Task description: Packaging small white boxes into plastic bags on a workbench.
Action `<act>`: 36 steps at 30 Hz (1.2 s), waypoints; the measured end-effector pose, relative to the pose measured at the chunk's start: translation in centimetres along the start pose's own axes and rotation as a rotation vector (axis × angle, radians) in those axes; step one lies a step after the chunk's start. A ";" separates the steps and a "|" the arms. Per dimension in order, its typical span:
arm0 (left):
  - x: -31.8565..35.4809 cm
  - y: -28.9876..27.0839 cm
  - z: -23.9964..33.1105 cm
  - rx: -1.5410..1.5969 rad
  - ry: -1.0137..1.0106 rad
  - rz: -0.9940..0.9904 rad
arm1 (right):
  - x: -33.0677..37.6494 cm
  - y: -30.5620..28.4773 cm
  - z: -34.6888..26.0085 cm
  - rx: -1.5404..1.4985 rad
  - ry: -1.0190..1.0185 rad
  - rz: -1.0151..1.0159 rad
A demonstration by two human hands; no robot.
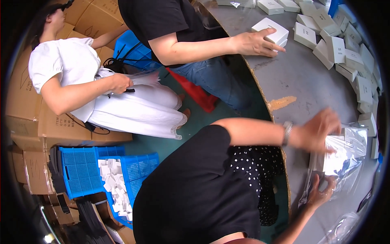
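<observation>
Grey counter (300, 77), curved at its edge, carries white boxes (345, 57) along its far side. Near the person, a clear bag (345, 162) lies on it with a white box (335, 160) inside. Left hand (319, 130) rests on top of the bag, fingers curled onto the film; right hand (321, 193) grips the bag's lower edge from beneath. Bag's long axis runs away from the person, mouth toward the hands. Another person's hand (256, 42) presses a box farther off.
</observation>
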State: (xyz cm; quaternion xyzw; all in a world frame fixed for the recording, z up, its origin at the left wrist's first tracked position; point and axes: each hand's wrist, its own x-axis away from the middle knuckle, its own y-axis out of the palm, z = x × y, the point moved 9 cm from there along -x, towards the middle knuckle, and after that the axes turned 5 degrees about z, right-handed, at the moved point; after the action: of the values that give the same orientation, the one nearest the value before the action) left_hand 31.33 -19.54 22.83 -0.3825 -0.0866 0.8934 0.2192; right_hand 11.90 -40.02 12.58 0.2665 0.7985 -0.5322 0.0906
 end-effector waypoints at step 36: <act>8.5 -4.5 1.1 0.073 -0.214 0.103 | -12.1 8.6 -17.3 -0.110 -0.123 0.002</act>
State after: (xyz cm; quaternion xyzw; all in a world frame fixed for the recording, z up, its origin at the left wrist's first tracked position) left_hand 26.83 -11.62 19.59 -0.2807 -0.0571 0.9417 0.1763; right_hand 28.97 -25.97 18.07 0.2287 0.8191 -0.5029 0.1546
